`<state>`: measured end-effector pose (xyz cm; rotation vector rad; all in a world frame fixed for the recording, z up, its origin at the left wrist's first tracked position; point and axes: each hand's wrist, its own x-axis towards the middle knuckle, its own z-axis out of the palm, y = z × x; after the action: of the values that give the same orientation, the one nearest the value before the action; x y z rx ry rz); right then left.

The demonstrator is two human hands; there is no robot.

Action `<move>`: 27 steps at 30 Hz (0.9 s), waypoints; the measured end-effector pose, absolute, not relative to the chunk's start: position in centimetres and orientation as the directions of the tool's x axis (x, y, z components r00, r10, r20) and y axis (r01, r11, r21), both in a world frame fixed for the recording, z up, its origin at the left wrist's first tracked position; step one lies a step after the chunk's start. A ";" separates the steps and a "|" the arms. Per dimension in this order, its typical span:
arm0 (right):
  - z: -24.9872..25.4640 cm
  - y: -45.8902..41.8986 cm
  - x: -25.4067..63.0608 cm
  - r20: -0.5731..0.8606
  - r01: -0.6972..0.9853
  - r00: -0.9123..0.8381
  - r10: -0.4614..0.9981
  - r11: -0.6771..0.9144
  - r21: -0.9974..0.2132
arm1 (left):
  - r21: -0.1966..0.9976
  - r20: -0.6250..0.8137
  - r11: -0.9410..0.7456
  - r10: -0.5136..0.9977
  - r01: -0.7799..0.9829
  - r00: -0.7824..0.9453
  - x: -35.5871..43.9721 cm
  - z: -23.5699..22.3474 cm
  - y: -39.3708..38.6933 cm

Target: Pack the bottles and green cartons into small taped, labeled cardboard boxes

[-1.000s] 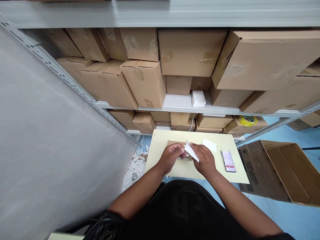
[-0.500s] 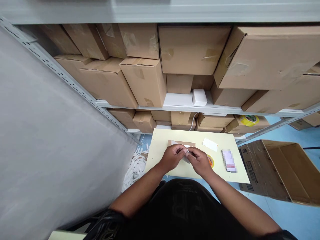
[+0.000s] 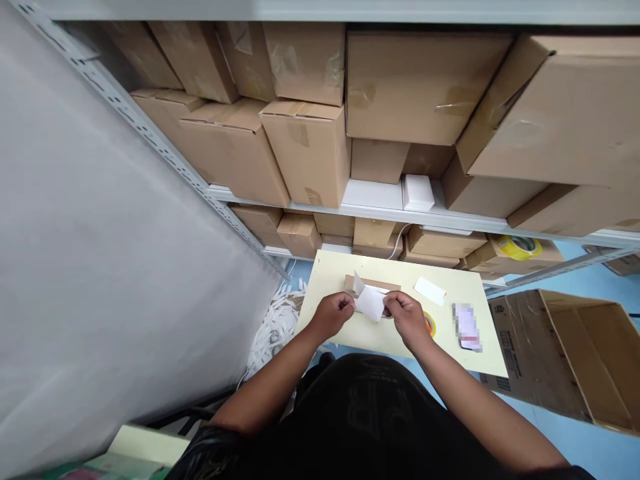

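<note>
Between my hands, above the small table, is a white paper sheet [image 3: 371, 304] that looks like a label, with a thin flap standing up at its upper left. My right hand [image 3: 407, 320] pinches the sheet's right side between thumb and fingers. At the left edge, my left hand [image 3: 334, 316] is closed in a pinch on the sheet. Beneath lies a flat brown cardboard piece [image 3: 383, 284], partly covered by the paper. A tape roll [image 3: 429, 324] with an orange core rests beside my right hand.
On the pale table [image 3: 320, 280] lie a white card [image 3: 430, 291] and a blurred phone-like object [image 3: 467, 327]. Shelves with cardboard boxes [image 3: 307, 153] stand ahead. An opened carton [image 3: 550, 353] is on the floor at right, paper scraps [image 3: 275, 327] at left.
My hands have moved apart from close together, and the white sheet now shows spread between them with a raised flap. The view has shifted slightly.
</note>
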<state>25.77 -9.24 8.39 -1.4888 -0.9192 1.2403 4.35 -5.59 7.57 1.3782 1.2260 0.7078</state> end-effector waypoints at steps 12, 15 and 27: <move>6.9 -6.9 21.3 -0.288 -0.007 0.091 0.953 -0.289 -0.957 | 0.905 -0.397 0.390 0.918 0.171 0.007 -7.2 2.4 -7.4; 7.1 -6.7 20.3 -0.297 0.018 0.084 0.951 -0.299 -0.954 | 0.885 -0.435 0.430 0.901 0.177 -0.014 -10.3 1.4 -8.1; 8.0 -6.8 18.9 -0.299 0.042 0.091 0.950 -0.304 -0.952 | 0.625 -0.568 0.591 0.792 0.509 -0.222 -23.2 -4.9 -9.4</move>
<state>18.93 -6.80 7.95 -1.5127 -1.0266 1.3388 -23.21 -9.41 -4.90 1.0470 1.8888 0.3818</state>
